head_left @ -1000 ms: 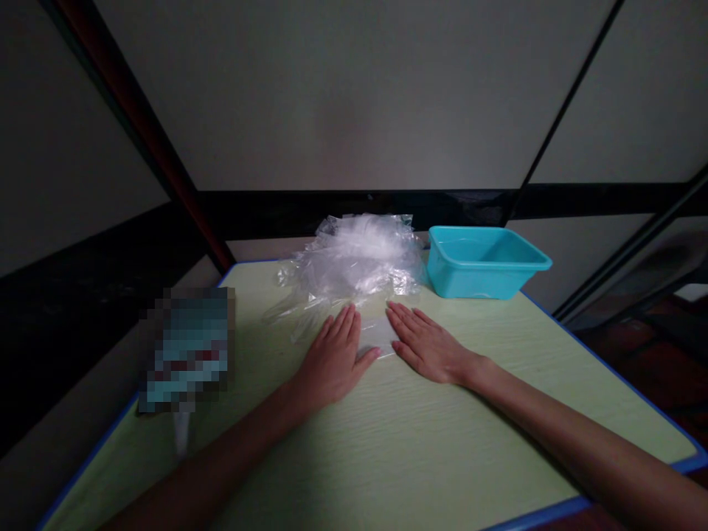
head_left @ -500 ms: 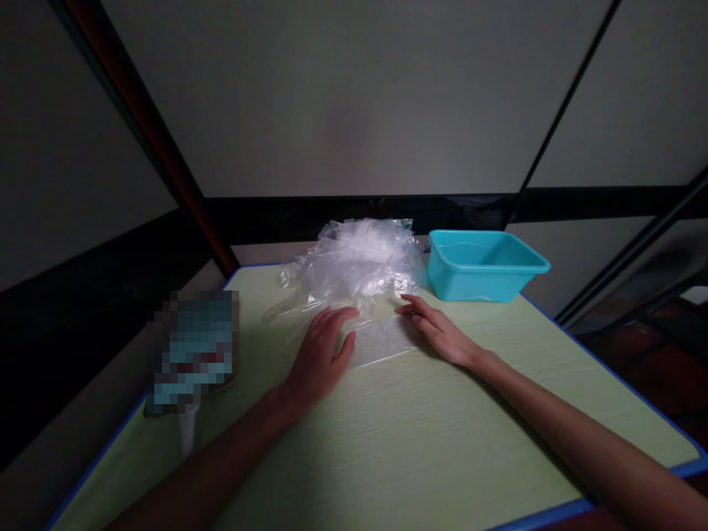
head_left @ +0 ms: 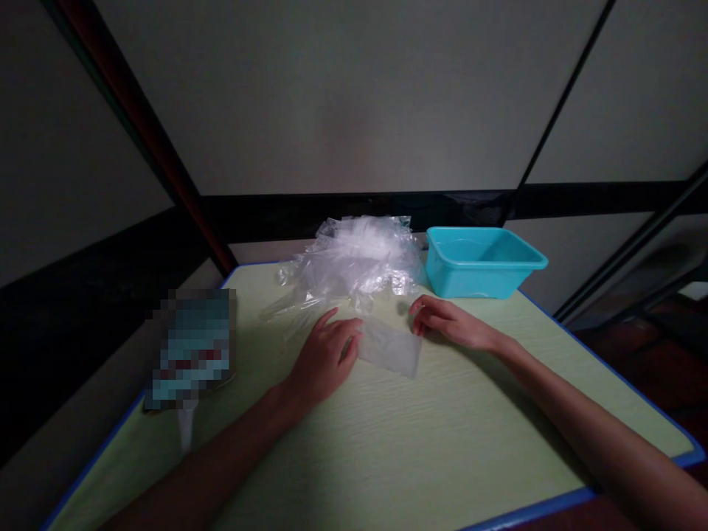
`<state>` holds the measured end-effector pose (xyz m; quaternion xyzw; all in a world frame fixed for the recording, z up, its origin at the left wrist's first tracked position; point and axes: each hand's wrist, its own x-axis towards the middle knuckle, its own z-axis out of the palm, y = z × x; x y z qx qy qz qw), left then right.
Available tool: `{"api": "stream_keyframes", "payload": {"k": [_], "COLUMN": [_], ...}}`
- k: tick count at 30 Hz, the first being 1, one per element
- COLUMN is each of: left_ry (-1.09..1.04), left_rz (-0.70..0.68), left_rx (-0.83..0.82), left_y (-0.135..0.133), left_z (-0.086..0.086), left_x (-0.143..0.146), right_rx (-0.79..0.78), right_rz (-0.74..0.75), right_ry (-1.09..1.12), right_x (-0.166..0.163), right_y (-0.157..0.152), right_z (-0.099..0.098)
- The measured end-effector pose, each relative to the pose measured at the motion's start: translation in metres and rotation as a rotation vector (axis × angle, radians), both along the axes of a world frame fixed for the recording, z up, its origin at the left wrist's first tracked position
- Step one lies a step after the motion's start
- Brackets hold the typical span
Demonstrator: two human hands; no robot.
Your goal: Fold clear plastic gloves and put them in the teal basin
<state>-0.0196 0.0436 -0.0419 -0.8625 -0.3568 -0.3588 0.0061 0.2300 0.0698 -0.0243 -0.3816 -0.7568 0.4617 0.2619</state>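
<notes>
A small clear plastic bag, flat and slightly cloudy, is slanted across the table in front of me. My left hand has its thumb and index finger closed at the bag's left end, the other fingers raised. To the right, my right hand is loosely curled with its fingers apart, the tips beside the bag's upper right corner. Whether those tips touch it is hard to see. Behind both hands lies a loose heap of clear plastic bags.
A turquoise plastic tub stands at the back right, close to the heap. On the left a pixelated object rests on a white stand. The pale green table has a blue edge, and a wall panel rises behind it.
The bag has turned, its right end swinging toward me. My right hand has drawn off it to the right and curled its fingers; my left thumb and index finger have come together on it.
</notes>
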Motion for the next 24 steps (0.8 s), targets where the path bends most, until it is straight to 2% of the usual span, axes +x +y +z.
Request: {"api": "stream_keyframes", "payload": {"k": [3, 6, 8, 12, 14, 17, 24], "left_ry": [-0.015, -0.001, 0.022, 0.094, 0.195, 0.382, 0.501], "left_rz": [0.027, 0.016, -0.011, -0.125, -0.239, -0.399, -0.480], "left_rx": [-0.002, -0.008, -0.019, -0.058, -0.117, -0.249, -0.384], "left_y": [0.002, 0.001, -0.004, -0.023, -0.035, -0.046, -0.046], "left_z": [0.000, 0.000, 0.000, 0.004, 0.008, 0.014, 0.016], "left_x": [-0.001, -0.001, 0.000, 0.007, 0.011, 0.015, 0.015], "right_rx": [-0.229, -0.524, -0.608, -0.465, -0.397, -0.376, -0.367], "right_rz": [0.178, 0.414, 0.495, 0.419, 0.359, 0.322, 0.316], "right_ry": [0.025, 0.064, 0.077, 0.082, 0.074, 0.067, 0.050], "right_x": [0.002, 0.000, -0.001, 0.005, 0.009, 0.011, 0.010], "right_y": [-0.012, -0.022, -0.023, -0.015, -0.010, -0.006, -0.006], "right_z": [0.007, 0.011, 0.010, 0.006, 0.003, 0.000, -0.002]}}
